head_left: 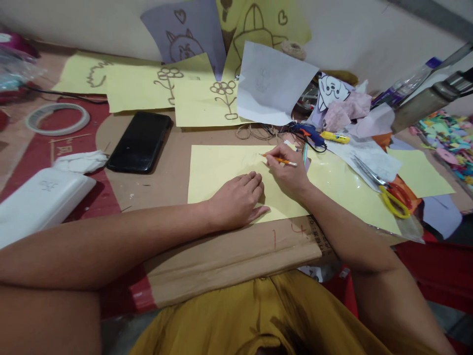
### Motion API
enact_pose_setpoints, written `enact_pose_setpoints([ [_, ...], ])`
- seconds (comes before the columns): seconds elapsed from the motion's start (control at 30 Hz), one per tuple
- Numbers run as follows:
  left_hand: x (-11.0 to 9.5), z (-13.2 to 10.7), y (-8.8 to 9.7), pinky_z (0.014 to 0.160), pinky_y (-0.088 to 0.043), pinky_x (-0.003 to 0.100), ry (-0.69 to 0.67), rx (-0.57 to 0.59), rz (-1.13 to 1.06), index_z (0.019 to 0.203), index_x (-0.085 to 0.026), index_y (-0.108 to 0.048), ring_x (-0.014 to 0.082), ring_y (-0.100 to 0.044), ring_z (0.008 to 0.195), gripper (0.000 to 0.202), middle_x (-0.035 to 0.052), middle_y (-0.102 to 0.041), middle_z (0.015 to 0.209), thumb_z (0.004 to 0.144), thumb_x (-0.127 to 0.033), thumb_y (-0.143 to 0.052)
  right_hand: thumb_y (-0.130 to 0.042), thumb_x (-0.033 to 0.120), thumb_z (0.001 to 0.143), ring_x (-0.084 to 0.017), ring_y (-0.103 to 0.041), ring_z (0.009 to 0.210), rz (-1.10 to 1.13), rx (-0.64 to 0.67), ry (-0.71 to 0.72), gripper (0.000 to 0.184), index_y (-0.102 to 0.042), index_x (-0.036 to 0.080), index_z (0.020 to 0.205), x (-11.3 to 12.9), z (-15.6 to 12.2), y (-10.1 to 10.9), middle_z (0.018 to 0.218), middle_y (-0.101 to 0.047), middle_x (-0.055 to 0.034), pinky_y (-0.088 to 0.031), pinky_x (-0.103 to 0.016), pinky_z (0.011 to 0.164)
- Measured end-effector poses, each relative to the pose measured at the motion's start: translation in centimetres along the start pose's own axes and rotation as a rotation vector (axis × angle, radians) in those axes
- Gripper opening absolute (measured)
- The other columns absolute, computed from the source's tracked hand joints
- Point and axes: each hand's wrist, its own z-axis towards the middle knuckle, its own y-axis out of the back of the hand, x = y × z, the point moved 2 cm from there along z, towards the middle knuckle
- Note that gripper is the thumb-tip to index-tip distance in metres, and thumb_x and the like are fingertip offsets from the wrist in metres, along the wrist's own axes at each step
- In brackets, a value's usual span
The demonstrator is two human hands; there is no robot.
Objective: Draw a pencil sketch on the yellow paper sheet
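Observation:
A sheet of yellow paper [210, 167] lies on cardboard in front of me, with faint pencil lines near its upper middle. My right hand [287, 167] grips an orange pencil [283, 160], its tip at the paper beside those lines. Flat on the same sheet rests my left hand [238, 199], fingers stretched out and holding nothing. Just behind the sheet are yellow papers with brown flower outlines [223, 101] and a white sheet [271, 84] bearing a faint pencil sketch.
A black phone [140, 143], a tape roll [57, 119] and a white power bank [40, 202] lie to the left. On the right are scissors [391, 195], a blue glue gun [306, 133], a yellow tube [334, 137], a metal bottle [424, 106] and colourful scraps [451, 143].

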Motion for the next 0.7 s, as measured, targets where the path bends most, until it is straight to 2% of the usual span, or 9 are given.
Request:
enact_pose_setpoints([
  [0.1,-0.01,-0.02,0.03,0.115,-0.048,0.044,0.003,-0.005,-0.014,0.137,0.005,-0.062,0.0376,-0.058,0.139,0.066,0.0269,-0.060,0.146,0.105,-0.052,-0.051,-0.062,0.031,0.095,-0.013,-0.059,0.069,0.006,-0.107,-0.033,0.013,-0.063,0.024,0.085,-0.34,0.21,0.63,0.076,-0.066,0.0020,-0.047,-0.031,0.067],
  [0.23,0.04,-0.04,-0.07,0.115,-0.048,0.044,0.006,-0.031,-0.021,0.137,0.005,-0.062,0.0373,-0.058,0.138,0.065,0.0277,-0.061,0.145,0.104,-0.051,-0.053,-0.062,0.033,0.095,-0.013,-0.057,0.068,-0.005,-0.016,-0.061,0.012,-0.062,0.024,0.086,-0.61,0.06,0.35,0.076,-0.066,0.0015,-0.045,-0.030,0.063],
  [0.4,0.19,-0.04,-0.24,0.115,-0.047,0.047,-0.022,-0.085,-0.001,0.131,0.003,-0.065,0.0368,-0.060,0.135,0.062,0.0275,-0.065,0.138,0.103,-0.051,-0.055,-0.059,0.033,0.097,-0.013,-0.058,0.067,-0.090,0.093,-0.012,0.016,-0.062,0.023,0.085,-0.27,-0.26,-0.11,0.075,-0.065,0.0010,-0.045,-0.030,0.065],
  [0.7,0.27,0.08,-0.01,0.116,-0.046,0.044,-0.001,-0.024,-0.020,0.132,0.001,-0.064,0.0353,-0.059,0.135,0.060,0.0240,-0.066,0.138,0.105,-0.051,-0.051,-0.058,0.034,0.097,-0.015,-0.061,0.070,-0.110,0.073,0.025,0.015,-0.062,0.023,0.086,0.33,-0.17,0.04,0.078,-0.068,0.0007,-0.047,-0.031,0.070],
])
